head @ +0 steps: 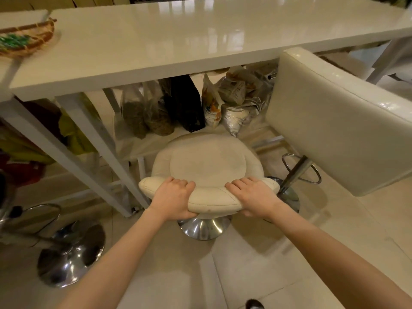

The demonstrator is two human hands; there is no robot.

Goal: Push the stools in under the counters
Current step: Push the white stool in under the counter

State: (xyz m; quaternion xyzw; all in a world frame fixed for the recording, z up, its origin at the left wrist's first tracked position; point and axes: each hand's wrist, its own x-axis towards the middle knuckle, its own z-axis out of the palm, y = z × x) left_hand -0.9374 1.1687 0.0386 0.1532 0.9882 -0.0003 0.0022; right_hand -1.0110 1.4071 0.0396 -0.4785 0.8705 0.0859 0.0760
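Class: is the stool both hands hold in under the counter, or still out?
Still out: the stool seat lies in front of the counter edge, uncovered.

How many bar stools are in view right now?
3: the round stool gripped by the left hand and right hand, the square stool at right, and a chrome base at left, seat hidden.

The left hand (172, 198) and right hand (253, 198) hide the two ends of the stool's backrest (211, 198), and its pole is hidden under the seat. A second stool (334, 121) runs off the right edge. The chrome base (71, 253) at the left shows no seat. A basket (24, 40) at the counter's (200, 41) left end is cut by the edge, contents blurred. The bags' (156, 108) print is unreadable.
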